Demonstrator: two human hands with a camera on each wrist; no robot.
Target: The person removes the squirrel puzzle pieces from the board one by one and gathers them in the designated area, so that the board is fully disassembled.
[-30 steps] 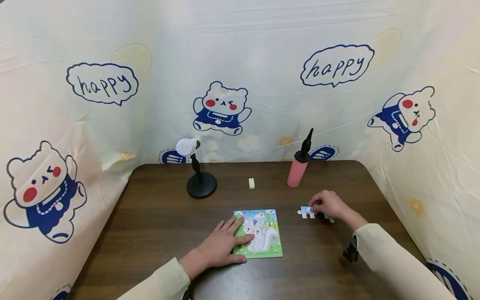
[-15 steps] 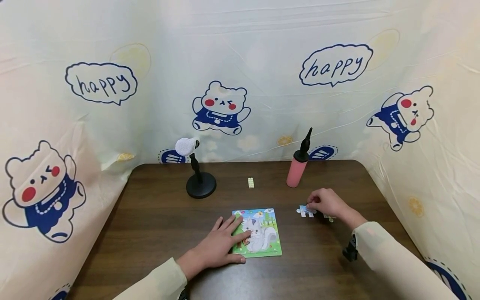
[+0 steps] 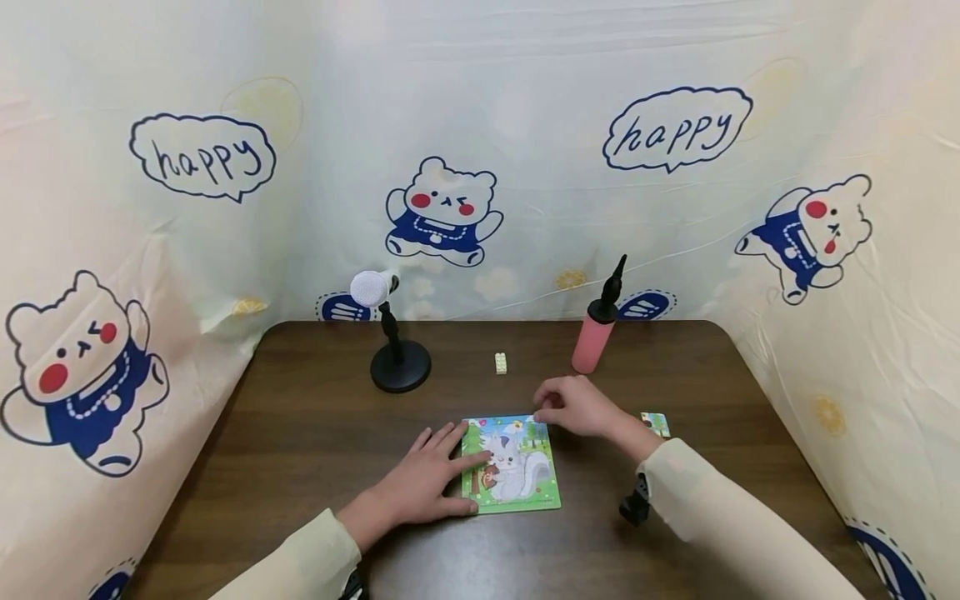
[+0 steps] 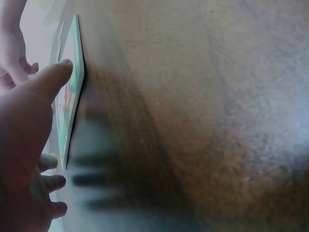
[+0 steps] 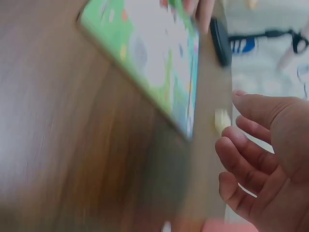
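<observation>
A square jigsaw puzzle with a white squirrel on a green and blue ground lies on the table. My left hand rests spread along its left side, fingers straight and thumb at the lower edge. Over the puzzle's upper right corner hovers my right hand, fingers loosely bent. In the right wrist view, no piece shows between the thumb and fingers of that right hand. Beyond the right wrist lies a blue and green jigsaw piece, partly covered by the forearm. Whatever lies beneath that wrist is hidden.
At the back left a white microphone stands on a round black base. A small cream toy brick lies at the back middle, and a pink hand pump with a black nozzle stands to its right. A patterned curtain surrounds the table.
My right hand has moved left from the loose jigsaw pieces to the puzzle's upper right corner. My left hand stays on the puzzle, shifted slightly outward, showing more of the squirrel.
</observation>
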